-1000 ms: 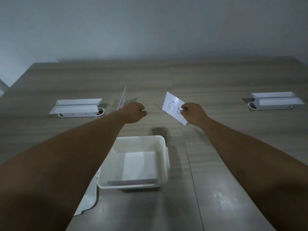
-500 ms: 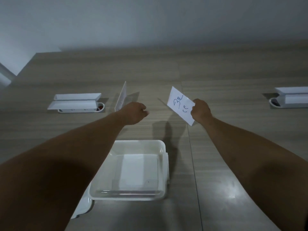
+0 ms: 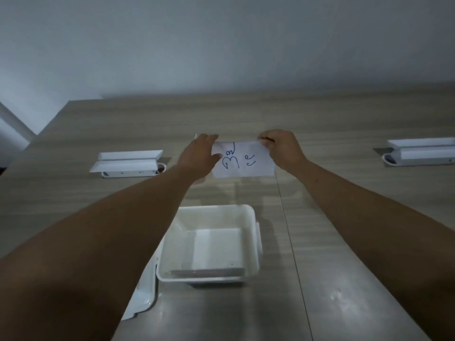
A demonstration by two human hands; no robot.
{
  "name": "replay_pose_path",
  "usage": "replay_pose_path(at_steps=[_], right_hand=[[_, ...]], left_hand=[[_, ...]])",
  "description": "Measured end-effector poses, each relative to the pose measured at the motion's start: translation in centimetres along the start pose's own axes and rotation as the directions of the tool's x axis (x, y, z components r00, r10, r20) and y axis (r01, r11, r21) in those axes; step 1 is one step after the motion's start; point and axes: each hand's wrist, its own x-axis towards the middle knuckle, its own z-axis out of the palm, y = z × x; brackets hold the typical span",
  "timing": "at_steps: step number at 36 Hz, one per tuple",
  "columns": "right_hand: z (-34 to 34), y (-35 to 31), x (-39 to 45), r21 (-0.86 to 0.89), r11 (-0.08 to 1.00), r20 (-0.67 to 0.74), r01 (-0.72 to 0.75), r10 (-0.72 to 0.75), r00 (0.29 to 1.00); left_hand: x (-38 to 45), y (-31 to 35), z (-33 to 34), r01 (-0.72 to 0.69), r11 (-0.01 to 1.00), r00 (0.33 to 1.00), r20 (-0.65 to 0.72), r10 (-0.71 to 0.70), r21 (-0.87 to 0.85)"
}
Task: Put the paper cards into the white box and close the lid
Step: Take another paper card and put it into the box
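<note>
A white holder [image 3: 128,164] sits far left on the table [image 3: 344,242]. My left hand [image 3: 200,157] and right hand [image 3: 283,150] each pinch 1 paper card [image 3: 243,159] with closed fingers, up over the open white box [image 3: 209,242]. The lid [image 3: 142,291] lies beside the box.

A white paper card [image 3: 243,159] with blue handwritten marks is up in the air above the table, face toward the camera, pinched at its left and right edges. Below and nearer sits the white box [image 3: 248,215], open, a pale sheet flat on its floor. Its lid [image 3: 144,295] lies off, just beside the box's left side.
</note>
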Motion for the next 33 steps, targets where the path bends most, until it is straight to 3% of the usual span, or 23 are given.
replay_pose_path(at_steps=[4, 12, 19, 28, 33], right_hand=[[-0.8, -4.2, -1.6, -0.028, 0.996, 0.02, 0.084, -0.083, 0.996], [-0.2, -9.1, -7.4, -0.013, 1.0, 0.091, 0.026, -0.024, 0.996], [2.8, -10.3, -12.8, -0.217, 0.972, 0.152, 0.085, -0.052, 0.987], [6.6, -9.3, -18.6, -0.285, 0.958, 0.26, 0.039, 0.038, 0.965], [8.5, -7.7, -20.5, -0.312, 0.95, 0.382, 0.022, 0.104, 0.918]], left_hand=[[-1.7, -0.5, -2.5, 0.008, 0.996, 0.999, -0.045, -0.012, -0.087], [-8.4, -2.8, -5.4, -0.019, 0.954, 0.999, -0.046, 0.005, -0.3], [-13.9, -6.1, -3.7, -0.016, 0.944, 0.998, 0.046, 0.033, -0.33], [-18.7, -9.1, 0.8, -0.051, 0.971, 0.972, 0.211, 0.102, -0.234], [-20.2, -10.2, 3.4, -0.052, 0.987, 0.945, 0.312, 0.098, -0.154]])
